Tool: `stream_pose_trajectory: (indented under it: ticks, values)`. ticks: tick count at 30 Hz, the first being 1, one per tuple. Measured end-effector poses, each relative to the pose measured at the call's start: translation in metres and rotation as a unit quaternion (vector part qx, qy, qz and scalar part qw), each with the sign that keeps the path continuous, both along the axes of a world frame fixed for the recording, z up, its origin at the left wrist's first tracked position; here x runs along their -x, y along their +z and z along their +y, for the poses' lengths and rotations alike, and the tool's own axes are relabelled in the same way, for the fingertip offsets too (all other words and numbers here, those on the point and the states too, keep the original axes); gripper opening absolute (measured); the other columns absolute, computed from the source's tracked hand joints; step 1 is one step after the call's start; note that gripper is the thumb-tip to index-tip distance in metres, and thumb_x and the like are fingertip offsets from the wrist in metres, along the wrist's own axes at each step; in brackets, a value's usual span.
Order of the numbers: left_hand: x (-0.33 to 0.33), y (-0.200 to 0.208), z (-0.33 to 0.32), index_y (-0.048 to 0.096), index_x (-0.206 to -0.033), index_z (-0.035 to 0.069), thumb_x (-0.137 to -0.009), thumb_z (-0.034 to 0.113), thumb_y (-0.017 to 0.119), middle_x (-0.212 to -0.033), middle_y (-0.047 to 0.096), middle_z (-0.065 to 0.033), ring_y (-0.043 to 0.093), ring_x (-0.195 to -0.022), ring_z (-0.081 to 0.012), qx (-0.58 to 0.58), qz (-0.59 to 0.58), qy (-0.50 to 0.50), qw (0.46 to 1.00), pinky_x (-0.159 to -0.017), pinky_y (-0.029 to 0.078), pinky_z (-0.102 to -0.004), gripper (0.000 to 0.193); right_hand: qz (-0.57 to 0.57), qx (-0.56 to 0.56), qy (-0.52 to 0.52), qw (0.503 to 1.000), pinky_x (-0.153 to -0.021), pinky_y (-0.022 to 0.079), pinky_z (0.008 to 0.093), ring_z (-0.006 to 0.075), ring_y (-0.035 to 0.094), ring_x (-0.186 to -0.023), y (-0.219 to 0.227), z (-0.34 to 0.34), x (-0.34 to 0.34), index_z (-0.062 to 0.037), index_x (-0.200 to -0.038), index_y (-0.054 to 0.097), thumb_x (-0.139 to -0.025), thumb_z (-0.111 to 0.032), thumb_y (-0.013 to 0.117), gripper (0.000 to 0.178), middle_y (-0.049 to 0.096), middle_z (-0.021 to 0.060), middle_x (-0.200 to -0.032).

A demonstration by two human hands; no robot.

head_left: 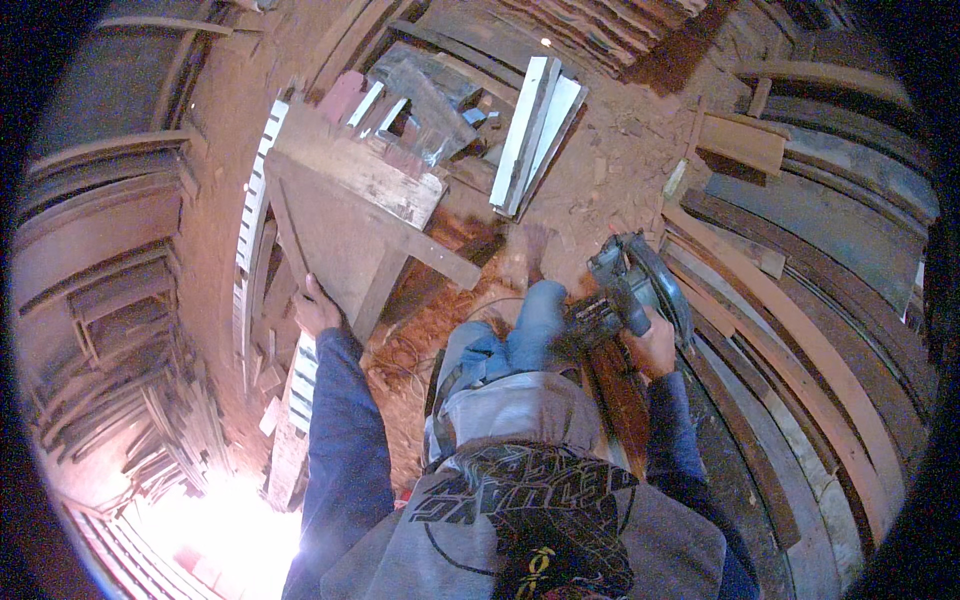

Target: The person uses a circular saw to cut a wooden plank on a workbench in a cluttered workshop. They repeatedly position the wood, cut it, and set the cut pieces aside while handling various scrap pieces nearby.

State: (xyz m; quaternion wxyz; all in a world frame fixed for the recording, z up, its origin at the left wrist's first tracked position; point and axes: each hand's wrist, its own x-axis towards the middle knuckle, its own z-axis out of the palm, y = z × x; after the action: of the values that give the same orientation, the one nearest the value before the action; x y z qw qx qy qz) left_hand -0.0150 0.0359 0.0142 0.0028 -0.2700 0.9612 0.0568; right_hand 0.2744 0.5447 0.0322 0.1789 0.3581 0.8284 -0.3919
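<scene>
My right hand (pixel 652 345) is wrapped round the handle of a dark circular saw (pixel 655 285), held up at my right side. The saw has a rounded guard and a black body that reaches in towards my knee. On the left, my left hand (pixel 318 310) is closed on the near end of a narrow wooden strip (pixel 288 215). This strip lies along the left edge of a broad brown board (pixel 330 215). A wooden batten (pixel 440 258) crosses the board at a slant, its right end sticking out past it. My left fingertips are partly hidden.
Pale-edged planks (pixel 540 130) lie on the dusty floor ahead, beside a heap of offcuts (pixel 415 100). Long boards (pixel 790 330) are stacked close on my right. Scrap sticks (pixel 180 425) pile up at the left, near a glaring light (pixel 230 535). Shavings (pixel 400 370) cover the ground by my legs.
</scene>
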Motion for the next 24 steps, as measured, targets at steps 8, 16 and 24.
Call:
stream_pose_trajectory:
  ticks: [8,16,24]
  values:
    - [-0.001,0.004,0.005,0.067,-0.116,-0.003,-0.099,0.061,0.048,-0.106,0.069,-0.032,0.066,-0.101,-0.0491,0.008,0.009,0.007,1.0,-0.09,0.05,-0.0542,0.069,-0.015,-0.041,0.036,0.998,-0.085,0.054,0.0391,0.0329,0.072,-0.089,-0.009,-0.003,0.007,0.0008,-0.114,0.068,-0.071,-0.017,0.075,0.048,0.073,0.0221,-0.099]
    - [-0.002,0.012,0.014,0.065,-0.12,-0.001,-0.096,0.067,0.045,-0.109,0.067,-0.0342,0.065,-0.102,-0.0519,-0.008,0.008,0.02,1.0,-0.089,0.05,-0.0567,0.075,-0.009,-0.003,0.068,0.998,-0.086,0.054,0.041,0.0378,0.071,-0.093,-0.004,-0.008,0.024,0.001,-0.115,0.068,-0.07,-0.015,0.075,0.049,0.072,0.0243,-0.101]
    - [-0.001,0.008,0.02,0.064,-0.124,-0.001,-0.096,0.065,0.049,-0.106,0.07,-0.0303,0.067,-0.1,-0.047,0.017,0.006,0.043,0.999,-0.089,0.051,-0.0535,0.073,0.018,0.029,0.091,0.995,-0.082,0.056,0.0468,0.0446,0.069,-0.088,0.0,-0.01,0.038,0.0042,-0.119,0.066,-0.07,-0.023,0.081,0.058,0.071,0.0281,-0.095]
